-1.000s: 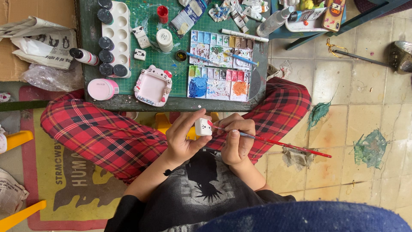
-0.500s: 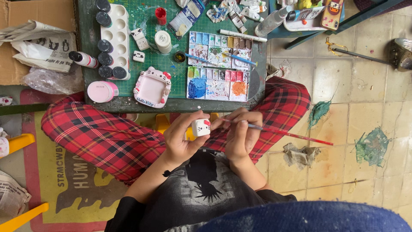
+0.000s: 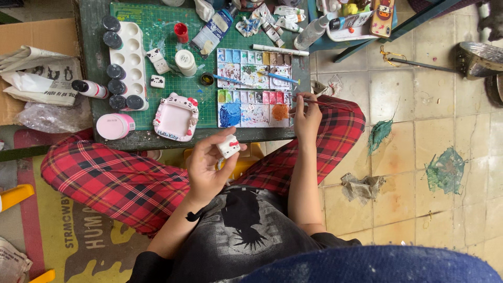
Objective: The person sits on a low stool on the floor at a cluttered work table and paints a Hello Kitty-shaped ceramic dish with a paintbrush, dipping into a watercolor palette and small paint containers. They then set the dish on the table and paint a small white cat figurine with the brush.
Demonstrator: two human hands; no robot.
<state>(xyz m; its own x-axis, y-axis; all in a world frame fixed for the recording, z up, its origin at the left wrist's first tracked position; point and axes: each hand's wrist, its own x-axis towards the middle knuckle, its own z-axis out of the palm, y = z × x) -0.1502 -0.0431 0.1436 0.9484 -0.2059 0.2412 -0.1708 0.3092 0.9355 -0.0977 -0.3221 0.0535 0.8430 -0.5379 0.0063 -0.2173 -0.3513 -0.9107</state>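
My left hand (image 3: pixel 207 170) was curled around the small white figurine (image 3: pixel 229 146), holding it above my lap, just short of the worktop (image 3: pixel 94 52). My right hand (image 3: pixel 305 115) pinched the thin brush (image 3: pixel 319 102), its tip at the paint palette (image 3: pixel 255 88).

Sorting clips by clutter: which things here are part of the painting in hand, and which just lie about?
In use:
- small white cat-shaped figurine with red bow, in the left hand
- thin paintbrush, in the right hand
- open watercolour pan palette

Lying about:
- pink cat-shaped frame
- round pink jar
- white well palette
- crumpled newspaper
- crumpled grey rag on the floor
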